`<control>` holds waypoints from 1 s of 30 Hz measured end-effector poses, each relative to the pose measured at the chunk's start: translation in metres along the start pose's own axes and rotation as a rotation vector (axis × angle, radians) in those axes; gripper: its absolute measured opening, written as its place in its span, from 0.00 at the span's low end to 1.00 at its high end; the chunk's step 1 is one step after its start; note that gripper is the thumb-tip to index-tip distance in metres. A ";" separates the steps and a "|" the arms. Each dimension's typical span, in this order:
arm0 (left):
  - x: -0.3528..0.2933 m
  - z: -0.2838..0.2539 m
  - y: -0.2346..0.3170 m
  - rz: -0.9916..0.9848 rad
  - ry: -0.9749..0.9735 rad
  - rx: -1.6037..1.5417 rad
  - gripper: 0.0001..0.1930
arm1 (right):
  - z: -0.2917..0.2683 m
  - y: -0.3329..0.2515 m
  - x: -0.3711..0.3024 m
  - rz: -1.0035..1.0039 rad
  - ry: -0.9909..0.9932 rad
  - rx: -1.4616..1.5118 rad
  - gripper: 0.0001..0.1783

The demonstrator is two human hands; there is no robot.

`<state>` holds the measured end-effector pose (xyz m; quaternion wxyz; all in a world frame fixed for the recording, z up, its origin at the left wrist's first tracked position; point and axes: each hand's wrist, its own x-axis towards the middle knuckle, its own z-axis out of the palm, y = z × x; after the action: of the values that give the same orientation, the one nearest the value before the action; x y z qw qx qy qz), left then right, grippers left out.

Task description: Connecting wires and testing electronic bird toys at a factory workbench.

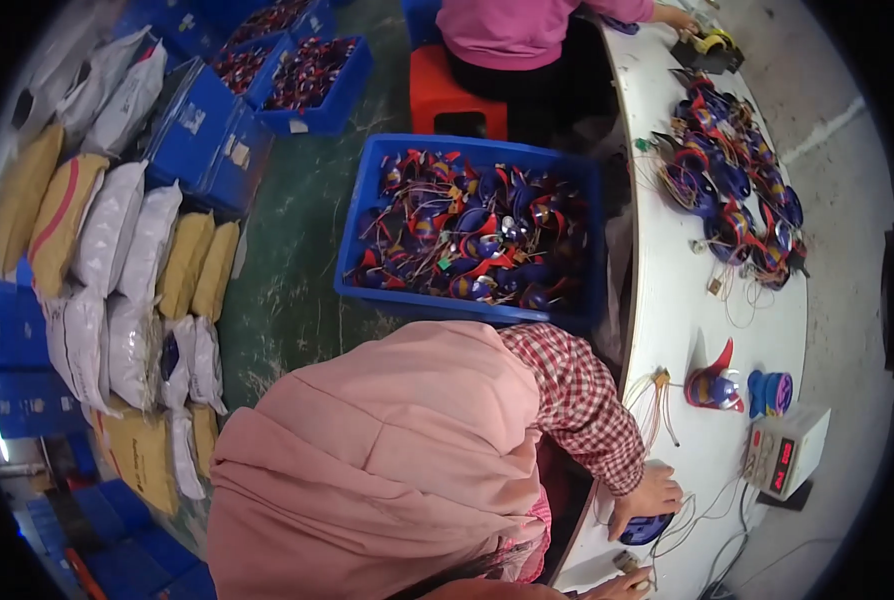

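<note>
My left hand (650, 500), its sleeve red and white checked, curls over a rounded dark-blue plastic shell (647, 529) on the white worktable (682, 330). Below it, at the lower edge, the fingers of my right hand (622, 586) are drawn together beside a small brownish piece (626, 562); what they hold is too small to tell. Thin wires (695, 515) trail from near the shell across the tabletop. Further along stands a blue, red and yellow plastic piece (712, 387) with a pointed red part. My pink scarf (387, 430) fills the lower middle.
A power supply box (789, 452) with red digits and a wire spool (770, 393) stand right. Wires (659, 400) lie nearer; wired blue pieces (732, 180) pile farther back. A blue crate (367, 215) holds more. A co-worker (507, 35) sits on a red stool (447, 95). Sacks (112, 230) stack left.
</note>
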<state>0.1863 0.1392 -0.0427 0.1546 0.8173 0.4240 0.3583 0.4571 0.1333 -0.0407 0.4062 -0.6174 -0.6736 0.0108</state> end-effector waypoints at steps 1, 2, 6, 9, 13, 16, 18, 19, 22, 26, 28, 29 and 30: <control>-0.010 -0.005 -0.001 0.037 0.090 0.000 0.51 | -0.008 -0.016 0.005 -0.165 -0.148 -0.269 0.09; -0.018 -0.008 0.001 0.087 0.177 -0.009 0.48 | -0.025 -0.036 0.005 -0.329 -0.283 -0.550 0.08; -0.050 -0.066 -0.025 -0.010 0.527 -0.220 0.31 | -0.046 -0.071 -0.013 -0.208 -0.076 -0.394 0.27; -0.060 -0.081 -0.077 -0.216 0.732 -0.178 0.25 | -0.057 -0.172 -0.019 -0.126 -0.164 -0.227 0.17; -0.060 -0.102 -0.131 -0.482 0.436 -0.205 0.41 | 0.019 -0.207 -0.004 -0.279 -0.666 0.255 0.10; -0.042 -0.127 -0.130 -0.382 0.196 -0.140 0.44 | 0.056 -0.246 0.006 -0.255 -0.830 0.214 0.11; -0.029 -0.129 -0.126 -0.395 0.130 -0.142 0.41 | 0.078 -0.250 0.005 -0.431 -0.763 0.238 0.14; -0.024 -0.129 -0.128 -0.455 0.101 -0.093 0.39 | 0.089 -0.251 0.007 -0.519 -0.743 0.217 0.16; -0.012 -0.119 -0.134 -0.403 0.176 -0.138 0.38 | 0.116 -0.252 0.008 -0.643 -0.711 0.175 0.18; 0.002 -0.115 -0.141 -0.434 0.189 -0.197 0.37 | 0.142 -0.266 0.009 -0.668 -0.777 0.079 0.16; 0.005 -0.121 -0.142 -0.439 0.181 -0.207 0.37 | 0.157 -0.262 0.005 -0.721 -0.759 -0.054 0.15; 0.004 -0.123 -0.145 -0.453 0.167 -0.264 0.36 | 0.164 -0.264 0.002 -0.732 -0.742 -0.026 0.14; 0.005 -0.122 -0.147 -0.467 0.150 -0.321 0.36 | 0.166 -0.262 0.002 -0.743 -0.724 0.001 0.13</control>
<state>0.0145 0.2242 -0.0374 0.3284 0.6340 0.5488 0.4347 0.1488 0.1536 -0.0157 0.1239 -0.2934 -0.9446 0.0789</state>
